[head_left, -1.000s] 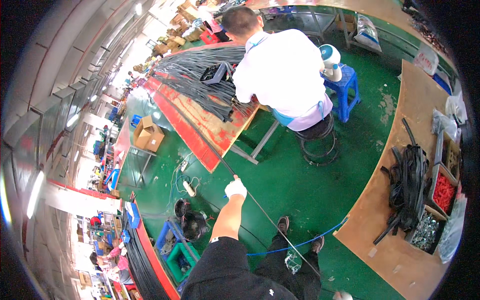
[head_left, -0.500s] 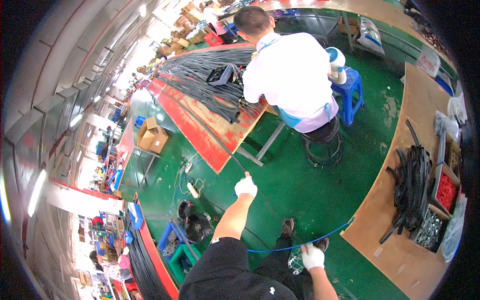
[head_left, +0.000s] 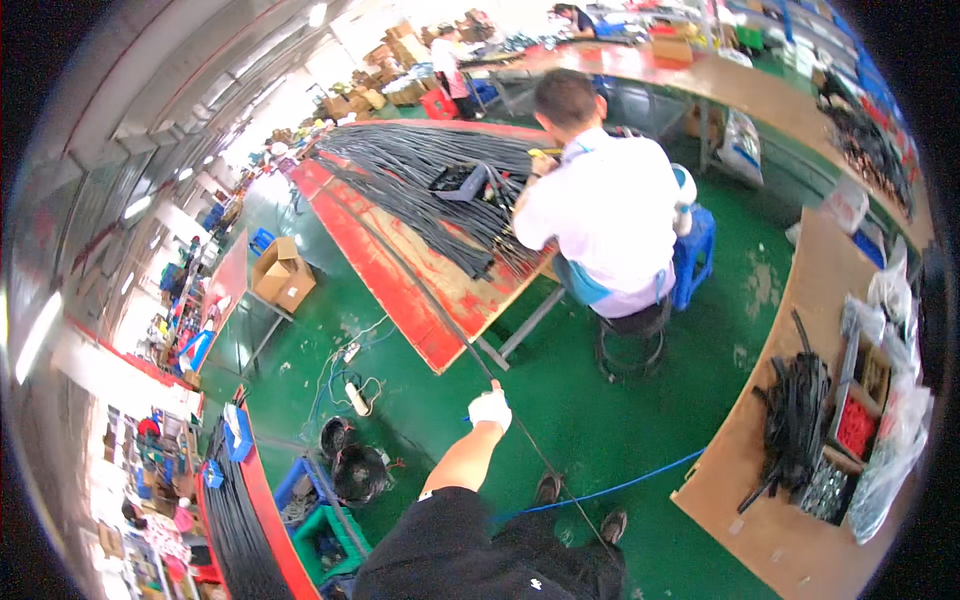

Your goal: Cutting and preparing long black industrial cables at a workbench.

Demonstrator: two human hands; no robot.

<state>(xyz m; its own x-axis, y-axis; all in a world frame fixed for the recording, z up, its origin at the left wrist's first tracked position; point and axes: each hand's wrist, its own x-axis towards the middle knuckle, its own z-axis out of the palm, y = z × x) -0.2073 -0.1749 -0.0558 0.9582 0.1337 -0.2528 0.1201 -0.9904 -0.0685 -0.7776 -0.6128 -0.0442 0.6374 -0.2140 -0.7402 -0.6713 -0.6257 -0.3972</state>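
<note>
Black tube [head_left: 447, 320] crosses red table [head_left: 398, 308] to left hand [head_left: 490, 408], clenched around it; right hand out of view, cannot tell its state. Risk: sideways pull could snag tube on table.

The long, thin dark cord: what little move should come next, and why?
Perhaps the unseen right hand should steady the long, thin dark cord below the white-gloved left hand: only that hand visibly grips it, and its lower length runs down toward the dark shoes.
</note>
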